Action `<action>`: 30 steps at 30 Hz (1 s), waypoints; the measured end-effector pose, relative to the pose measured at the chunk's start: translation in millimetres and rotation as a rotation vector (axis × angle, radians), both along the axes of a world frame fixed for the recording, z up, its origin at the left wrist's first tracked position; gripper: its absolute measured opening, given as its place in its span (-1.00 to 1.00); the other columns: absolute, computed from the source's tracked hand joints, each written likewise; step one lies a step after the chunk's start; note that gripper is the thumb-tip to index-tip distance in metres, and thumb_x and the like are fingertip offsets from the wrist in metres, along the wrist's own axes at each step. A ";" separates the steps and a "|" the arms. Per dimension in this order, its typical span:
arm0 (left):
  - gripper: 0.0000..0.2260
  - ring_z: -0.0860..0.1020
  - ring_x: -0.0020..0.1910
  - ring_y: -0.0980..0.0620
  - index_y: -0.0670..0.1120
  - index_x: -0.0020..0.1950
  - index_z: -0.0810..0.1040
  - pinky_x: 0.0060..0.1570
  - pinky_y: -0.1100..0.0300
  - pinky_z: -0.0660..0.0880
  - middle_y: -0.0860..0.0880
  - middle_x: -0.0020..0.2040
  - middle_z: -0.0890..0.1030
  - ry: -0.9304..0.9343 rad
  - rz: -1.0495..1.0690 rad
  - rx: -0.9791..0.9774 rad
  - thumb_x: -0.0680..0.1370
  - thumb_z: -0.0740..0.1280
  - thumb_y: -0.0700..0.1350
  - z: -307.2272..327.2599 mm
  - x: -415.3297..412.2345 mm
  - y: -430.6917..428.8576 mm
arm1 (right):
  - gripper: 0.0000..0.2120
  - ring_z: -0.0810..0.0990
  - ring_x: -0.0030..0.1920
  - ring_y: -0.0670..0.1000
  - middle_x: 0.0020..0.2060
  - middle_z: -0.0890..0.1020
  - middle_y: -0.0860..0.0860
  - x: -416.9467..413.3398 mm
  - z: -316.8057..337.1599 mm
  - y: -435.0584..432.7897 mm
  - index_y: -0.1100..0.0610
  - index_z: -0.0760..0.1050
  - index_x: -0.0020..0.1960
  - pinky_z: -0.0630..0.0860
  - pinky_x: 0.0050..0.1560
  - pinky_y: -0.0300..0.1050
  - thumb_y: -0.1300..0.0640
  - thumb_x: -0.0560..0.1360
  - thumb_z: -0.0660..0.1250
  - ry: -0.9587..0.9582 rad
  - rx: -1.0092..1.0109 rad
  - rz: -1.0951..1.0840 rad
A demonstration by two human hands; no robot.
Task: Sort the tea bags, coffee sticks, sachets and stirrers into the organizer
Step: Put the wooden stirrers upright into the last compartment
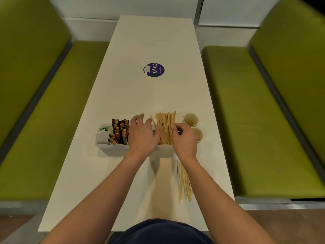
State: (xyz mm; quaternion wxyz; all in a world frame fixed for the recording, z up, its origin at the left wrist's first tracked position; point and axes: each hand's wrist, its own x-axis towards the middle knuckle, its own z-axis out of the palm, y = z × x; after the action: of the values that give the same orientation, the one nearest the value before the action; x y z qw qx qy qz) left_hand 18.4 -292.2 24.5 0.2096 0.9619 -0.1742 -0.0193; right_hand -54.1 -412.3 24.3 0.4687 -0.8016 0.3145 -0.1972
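A white organizer (112, 149) stands on the table. Its left compartments hold white and green tea bags (104, 132) and brown-and-orange coffee sticks (120, 132). Upright wooden stirrers (165, 127) fill its right compartment. My left hand (141, 136) lies over the organizer's middle, fingers spread and touching the stirrers' left side. My right hand (183, 140) is at the stirrers' right side, thumb and fingers pinched on something small and pale; I cannot tell what it is. A loose bundle of stirrers (183, 182) lies on the table in front of the organizer.
Two paper cups (190, 119) stand right of the organizer, the nearer one (199, 134) partly behind my right hand. A purple round sticker (154, 69) marks the white table (140, 95) farther back. Green benches (246, 120) flank both sides.
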 end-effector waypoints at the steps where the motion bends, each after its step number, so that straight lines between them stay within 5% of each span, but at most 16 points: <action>1: -0.54 0.22 0.52 -0.17 -0.15 0.45 0.47 0.42 -0.12 0.25 -0.17 0.50 0.38 0.008 -0.023 -0.017 0.66 0.19 0.09 0.9 1.5 -4.1 | -0.81 0.65 -0.20 -0.02 -0.28 0.68 -0.07 0.0 -1.2 -0.9 0.15 0.69 -0.05 0.64 -0.05 0.09 0.13 0.63 0.32 0.015 -0.015 0.014; 6: -0.66 0.48 0.31 -0.20 -0.09 0.42 0.46 0.26 -0.07 0.40 -0.14 0.26 0.61 0.114 -0.066 -0.179 0.67 0.18 -0.04 3.7 9.8 -19.7 | -0.77 0.64 -0.24 0.10 -0.31 0.68 0.04 2.0 -1.7 -3.4 0.17 0.67 -0.15 0.62 -0.14 0.14 0.12 0.58 0.30 0.124 -0.066 0.059; 11: -0.66 0.53 0.26 -0.21 -0.15 0.42 0.41 0.21 -0.05 0.46 -0.16 0.25 0.62 0.227 -0.034 -0.202 0.66 0.20 -0.10 2.0 9.8 -22.4 | -0.71 0.64 0.06 0.19 0.09 0.69 0.15 5.4 12.3 -7.6 0.29 0.56 0.23 0.57 0.10 0.10 0.12 0.63 0.25 0.231 -0.108 0.100; 13: -0.73 0.59 0.18 -0.21 -0.12 0.31 0.49 0.14 -0.07 0.52 -0.13 0.16 0.66 0.247 -0.089 -0.228 0.64 0.19 -0.15 1.9 9.8 -23.4 | -0.70 0.63 0.10 0.21 0.11 0.68 0.17 9.0 15.4 -9.2 0.29 0.53 0.27 0.57 0.11 0.12 0.14 0.65 0.21 0.275 -0.114 0.129; 18: -0.74 0.62 0.04 -0.19 -0.06 0.28 0.54 0.18 -0.09 0.48 -0.09 0.03 0.71 0.164 -0.130 -0.195 0.64 0.17 -0.15 6.4 11.6 -27.8 | -0.72 0.57 -0.30 0.13 -0.36 0.61 0.08 17.2 11.4 -12.6 0.19 0.58 -0.20 0.52 -0.29 0.02 0.18 0.61 0.19 0.320 -0.147 0.174; 24: -0.73 0.56 -0.02 -0.19 -0.15 -0.11 0.55 -0.01 -0.02 0.43 -0.10 -0.13 0.59 0.088 -0.159 -0.049 0.66 0.13 -0.09 -0.9 10.0 -19.3 | -0.64 0.48 -0.33 0.12 -0.39 0.52 0.08 14.2 7.9 -12.2 0.13 0.41 -0.36 0.24 -0.38 -0.09 0.18 0.62 0.18 0.418 -0.271 0.207; 26: -0.69 0.55 0.11 -0.20 -0.17 -0.14 0.56 0.10 -0.04 0.44 -0.13 -0.05 0.59 0.074 -0.171 -0.032 0.67 0.12 -0.09 -1.7 9.0 -16.9 | -0.61 0.45 -0.32 0.12 -0.39 0.49 0.08 13.9 8.3 -11.4 0.11 0.36 -0.38 0.26 -0.33 -0.09 0.17 0.62 0.18 0.438 -0.303 0.222; 30: -0.62 0.35 0.46 -0.20 -0.26 0.19 0.62 0.44 -0.08 0.29 -0.25 0.42 0.46 0.118 -0.184 0.030 0.69 0.07 -0.09 -1.1 10.8 -14.1 | -0.62 0.44 -0.32 0.15 -0.41 0.44 0.06 11.4 10.2 -10.4 0.13 0.36 -0.37 0.28 -0.30 -0.07 0.16 0.63 0.17 0.454 -0.332 0.239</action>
State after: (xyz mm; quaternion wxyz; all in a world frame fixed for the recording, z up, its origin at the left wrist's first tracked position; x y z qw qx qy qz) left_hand 29.1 -306.2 23.4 0.2027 0.9421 -0.2489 -0.0976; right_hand -42.7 -422.7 34.5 0.2688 -0.9222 0.2780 -0.0052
